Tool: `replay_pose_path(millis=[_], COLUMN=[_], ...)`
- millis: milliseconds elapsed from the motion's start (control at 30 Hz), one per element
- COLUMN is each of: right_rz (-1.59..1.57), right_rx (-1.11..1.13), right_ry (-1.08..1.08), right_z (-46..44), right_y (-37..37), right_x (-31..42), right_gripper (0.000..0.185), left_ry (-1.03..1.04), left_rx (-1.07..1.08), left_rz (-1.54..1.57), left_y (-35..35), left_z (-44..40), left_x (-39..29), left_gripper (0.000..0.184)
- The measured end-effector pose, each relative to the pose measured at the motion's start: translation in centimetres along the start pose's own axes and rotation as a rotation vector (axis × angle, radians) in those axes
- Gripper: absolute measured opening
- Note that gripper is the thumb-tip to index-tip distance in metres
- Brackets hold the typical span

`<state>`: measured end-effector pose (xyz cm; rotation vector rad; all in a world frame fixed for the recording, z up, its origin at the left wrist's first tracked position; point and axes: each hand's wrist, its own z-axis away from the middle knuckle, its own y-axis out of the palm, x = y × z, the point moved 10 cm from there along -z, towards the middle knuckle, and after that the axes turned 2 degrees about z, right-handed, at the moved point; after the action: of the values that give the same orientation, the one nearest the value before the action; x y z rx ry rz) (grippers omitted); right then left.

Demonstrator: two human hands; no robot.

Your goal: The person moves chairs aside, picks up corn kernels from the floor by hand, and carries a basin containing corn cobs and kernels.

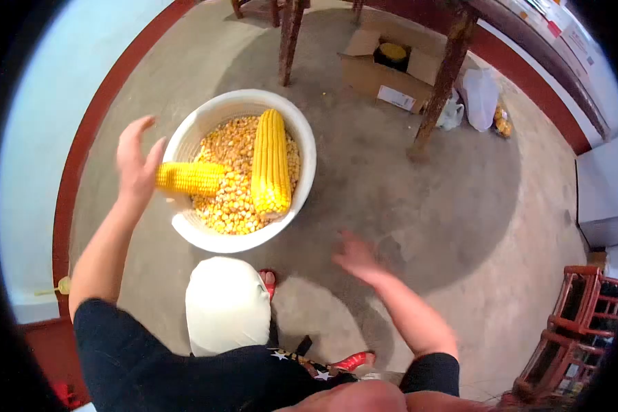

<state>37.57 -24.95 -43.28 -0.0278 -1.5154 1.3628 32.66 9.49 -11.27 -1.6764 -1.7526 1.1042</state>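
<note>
My left hand [137,163] is at the left rim of a white basin [307,161], thumb and fingers spread apart. Right beside it is the blurred end of a yellow corn cob [192,178], which reaches across the rim over loose kernels [233,147]. A second, larger cob [270,161] lies lengthwise on the kernels in the basin's right half. My right hand [358,257] hovers above the floor, right of and below the basin; it is blurred, with its fingers apart and nothing visible in them.
A white rounded object [228,305] sits below the basin, beside my feet in red footwear [356,361]. Wooden table legs [443,89], an open cardboard box [384,77] and plastic bags [481,96] are at the upper right. Reddish-brown wooden furniture [563,336] stands at the lower right.
</note>
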Motion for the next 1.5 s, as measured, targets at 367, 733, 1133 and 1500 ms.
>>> replay_pose_path(millis=[367,733,1133,1500], right_rz=[-0.62,-0.466,0.13,0.961], right_rx=[0.033,0.562,0.829,0.644], right_ry=[-0.021,-0.184,0.004,0.348], right_z=[-11.3,-12.5,-14.6,-14.0], right_y=[-1.2,-1.3,-9.9,-40.8], right_x=[8.1,6.5,-29.1,-51.4], right_gripper=[0.046,0.083,0.041,0.028], left_ry=[-1.159,-1.349,-1.528,-1.608], left_rx=[0.455,0.016,-0.276,-0.267], left_rz=[1.035,1.052,0.865,0.724], left_y=[7.0,8.3,11.6,10.4], left_z=[13.4,18.6,20.6,24.6], left_x=[7.8,4.7,0.0,4.5], left_gripper=[0.064,0.049,0.045,0.041])
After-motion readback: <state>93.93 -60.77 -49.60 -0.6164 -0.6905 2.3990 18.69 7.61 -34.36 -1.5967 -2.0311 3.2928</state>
